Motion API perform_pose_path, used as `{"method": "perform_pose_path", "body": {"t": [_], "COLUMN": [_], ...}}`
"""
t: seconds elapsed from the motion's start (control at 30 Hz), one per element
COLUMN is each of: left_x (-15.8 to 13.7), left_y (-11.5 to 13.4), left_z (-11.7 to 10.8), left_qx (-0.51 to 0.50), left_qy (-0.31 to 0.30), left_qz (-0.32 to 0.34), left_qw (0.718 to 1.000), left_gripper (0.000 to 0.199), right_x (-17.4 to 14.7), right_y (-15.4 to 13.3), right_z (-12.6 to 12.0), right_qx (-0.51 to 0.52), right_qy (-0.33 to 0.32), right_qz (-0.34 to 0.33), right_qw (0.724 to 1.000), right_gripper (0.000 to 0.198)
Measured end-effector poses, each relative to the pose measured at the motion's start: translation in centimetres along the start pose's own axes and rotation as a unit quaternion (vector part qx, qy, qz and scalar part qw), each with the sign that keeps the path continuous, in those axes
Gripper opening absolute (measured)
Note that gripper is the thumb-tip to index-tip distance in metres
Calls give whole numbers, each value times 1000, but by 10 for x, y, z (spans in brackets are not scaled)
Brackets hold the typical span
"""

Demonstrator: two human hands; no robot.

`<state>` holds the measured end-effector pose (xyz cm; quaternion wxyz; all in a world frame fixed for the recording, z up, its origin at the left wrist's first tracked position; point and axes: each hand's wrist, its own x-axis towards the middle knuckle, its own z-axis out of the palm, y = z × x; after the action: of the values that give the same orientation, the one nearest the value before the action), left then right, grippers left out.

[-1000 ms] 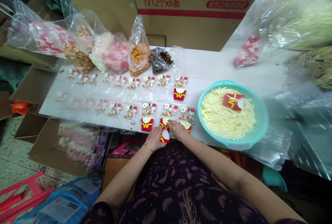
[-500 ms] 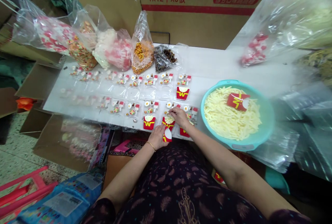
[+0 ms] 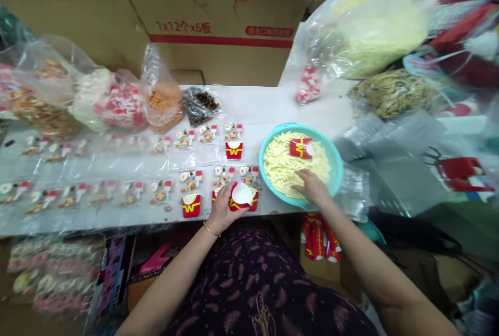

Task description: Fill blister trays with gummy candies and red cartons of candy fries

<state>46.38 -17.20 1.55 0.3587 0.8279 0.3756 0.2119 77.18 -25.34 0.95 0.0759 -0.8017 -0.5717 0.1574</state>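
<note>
My left hand [image 3: 223, 210] is closed round a small red fries box [image 3: 235, 203] with a yellow mark, its white inner side tilted up. The box overlaps filled red fries boxes lying in clear trays at the table's front edge. My right hand [image 3: 315, 188] is over the front of a turquoise basin [image 3: 340, 170], fingers apart and touching or just above the pale yellow toy fries [image 3: 278, 167]. Whether any fries are between its fingertips is hard to see. Another red fries box [image 3: 301, 148] lies on top of the fries.
Two rows of clear trays with tiny food pieces [image 3: 159, 190] run leftward. Behind them stand bags of small parts [image 3: 161, 110] and a large carton [image 3: 222, 61]. To the right are clear plastic sheets [image 3: 354, 190] and a big bag [image 3: 374, 29]. Red boxes [image 3: 319, 237] sit below the table.
My right hand has left the fries box in the tray and moved right into the basin. My left hand has lifted and turned its box, opening upward. The view has swung right.
</note>
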Motion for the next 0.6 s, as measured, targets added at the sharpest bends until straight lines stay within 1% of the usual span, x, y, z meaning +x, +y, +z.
{"method": "perform_pose_path", "body": {"t": [0.07, 0.1, 0.13, 0.2, 0.23, 0.3, 0.37, 0.4, 0.47, 0.53, 0.6], "left_x": [19, 26, 32, 39, 41, 45, 48, 49, 53, 58, 62], "left_y": [15, 20, 24, 28, 29, 31, 33, 34, 37, 40, 41], "left_z": [8, 11, 15, 21, 23, 27, 33, 36, 42, 46, 49], "left_qx": [-6, -7, -7, -4, -2, 2, 8, 10, 15, 22, 31], "left_qy": [-4, -8, -13, -25, -30, -39, -44, -46, -51, -55, -59], "left_qz": [31, 42, 50, 59, 61, 63, 65, 67, 75, 85, 91], "left_qw": [999, 999, 999, 998, 998, 997, 997, 997, 996, 995, 994], "left_gripper": [75, 76, 76, 77, 78, 78, 78, 78, 79, 79, 79], "right_x": [1, 2, 3, 2, 1, -4, -7, -8, -5, 0, 4], "right_y": [-9, -13, -15, -14, -10, -3, 1, 1, 1, 3, 10], "right_z": [14, 18, 20, 19, 17, 13, 14, 15, 19, 21, 19], "right_qx": [-44, -55, -58, -44, -31, -9, -8, -14, -22, 4, 80], "right_qy": [-41, -53, -63, -80, -86, -96, -102, -103, -104, -103, -91], "right_qz": [13, 16, 16, 14, 14, 17, 14, 9, 2, 7, 38], "right_qw": [998, 997, 996, 996, 996, 995, 995, 995, 994, 995, 992], "right_gripper": [51, 50, 45, 33, 30, 33, 44, 46, 40, 31, 26]}}
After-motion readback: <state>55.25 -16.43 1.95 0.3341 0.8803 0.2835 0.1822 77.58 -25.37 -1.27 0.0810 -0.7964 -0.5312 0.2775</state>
